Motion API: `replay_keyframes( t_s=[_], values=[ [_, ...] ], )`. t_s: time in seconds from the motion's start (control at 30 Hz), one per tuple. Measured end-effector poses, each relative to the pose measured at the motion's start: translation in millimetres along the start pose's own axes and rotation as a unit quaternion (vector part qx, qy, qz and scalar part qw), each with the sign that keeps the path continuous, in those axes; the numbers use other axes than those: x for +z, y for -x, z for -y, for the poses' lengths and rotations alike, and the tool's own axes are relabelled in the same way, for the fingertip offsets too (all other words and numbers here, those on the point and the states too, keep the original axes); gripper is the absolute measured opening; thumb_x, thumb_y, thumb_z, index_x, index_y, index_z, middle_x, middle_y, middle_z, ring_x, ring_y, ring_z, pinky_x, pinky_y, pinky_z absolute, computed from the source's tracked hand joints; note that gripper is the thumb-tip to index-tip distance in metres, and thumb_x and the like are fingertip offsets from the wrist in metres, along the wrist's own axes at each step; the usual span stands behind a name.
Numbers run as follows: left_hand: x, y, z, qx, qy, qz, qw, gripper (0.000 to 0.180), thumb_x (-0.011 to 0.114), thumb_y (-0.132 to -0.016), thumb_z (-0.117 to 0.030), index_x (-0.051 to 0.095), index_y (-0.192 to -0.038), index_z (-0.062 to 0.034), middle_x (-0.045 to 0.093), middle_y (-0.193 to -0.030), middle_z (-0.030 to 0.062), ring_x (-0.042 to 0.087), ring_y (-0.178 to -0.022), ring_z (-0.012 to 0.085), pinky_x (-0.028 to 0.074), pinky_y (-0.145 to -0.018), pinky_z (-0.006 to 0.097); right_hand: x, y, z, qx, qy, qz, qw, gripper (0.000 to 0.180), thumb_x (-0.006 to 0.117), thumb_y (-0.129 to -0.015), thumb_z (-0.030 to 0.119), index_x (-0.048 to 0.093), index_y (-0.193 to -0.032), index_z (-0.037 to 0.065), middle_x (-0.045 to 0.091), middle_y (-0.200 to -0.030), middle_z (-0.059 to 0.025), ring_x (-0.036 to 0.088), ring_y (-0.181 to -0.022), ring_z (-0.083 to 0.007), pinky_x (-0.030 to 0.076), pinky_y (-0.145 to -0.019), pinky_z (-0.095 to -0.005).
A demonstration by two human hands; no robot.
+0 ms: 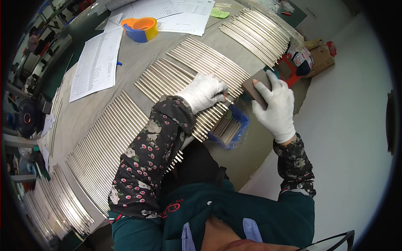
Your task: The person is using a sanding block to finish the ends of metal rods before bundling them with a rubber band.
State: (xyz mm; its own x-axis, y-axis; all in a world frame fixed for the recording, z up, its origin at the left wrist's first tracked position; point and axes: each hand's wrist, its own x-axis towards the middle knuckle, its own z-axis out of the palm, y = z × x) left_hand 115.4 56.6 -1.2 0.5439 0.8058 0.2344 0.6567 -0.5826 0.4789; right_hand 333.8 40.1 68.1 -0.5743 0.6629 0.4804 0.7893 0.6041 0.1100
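Note:
My left hand (204,93), in a white glove with bare fingertips, lies over a row of thin silvery metal rods (165,78). Its fingers are curled and closed on rod ends near the table's front edge; how many they grip is hidden. In my right hand (276,106), gloved the same way, is a flat brown-grey block (258,85), which looks like a sanding block. The thumb and fingers clasp it from the right, close to the ends of another rod row (211,60). Whether block and rods touch, I cannot tell.
More rods lie in rows at the left (106,146) and far right (255,35). Below the edge stands a blue-lined bin (238,131) with thin strips inside. A tape dispenser (140,30) and printed sheets (97,62) sit farther back. A red stool (289,71) and white wall (347,138) are right.

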Motion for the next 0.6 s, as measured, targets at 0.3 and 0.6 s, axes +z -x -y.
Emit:
replay_keyframes(
  t_s=[0.3, 0.6],
  values=[
    [-19.2, 10.5, -17.2, -0.016, -0.137, -0.011, 0.99, 0.014, 0.067, -0.074, -0.024, 0.063, -0.083, -0.0135, 0.057, -0.089, 0.0047, 0.053, -0.092, 0.0252, 0.043, -0.076, 0.039, 1.5, 16.4, 1.8, 0.017, -0.029, 0.018, 0.999, 0.044, 0.067, -0.059, 0.018, 0.064, -0.103, 0.012, 0.051, -0.12, -0.018, 0.053, -0.096, -0.0301, 0.043, -0.077, -0.0396],
    [-23.4, 8.3, -14.1, -0.049, -0.02, 0.117, 0.992, 0.016, 0.064, -0.079, -0.025, 0.064, -0.087, -0.0105, 0.062, -0.09, 0.0074, 0.055, -0.097, 0.0261, 0.041, -0.082, 0.041, 5.1, 19.5, 7.1, 0.012, -0.064, 0.027, 0.998, 0.044, 0.066, -0.06, 0.018, 0.065, -0.103, 0.011, 0.051, -0.12, -0.0184, 0.053, -0.098, -0.0307, 0.043, -0.079, -0.0396]
  ],
)
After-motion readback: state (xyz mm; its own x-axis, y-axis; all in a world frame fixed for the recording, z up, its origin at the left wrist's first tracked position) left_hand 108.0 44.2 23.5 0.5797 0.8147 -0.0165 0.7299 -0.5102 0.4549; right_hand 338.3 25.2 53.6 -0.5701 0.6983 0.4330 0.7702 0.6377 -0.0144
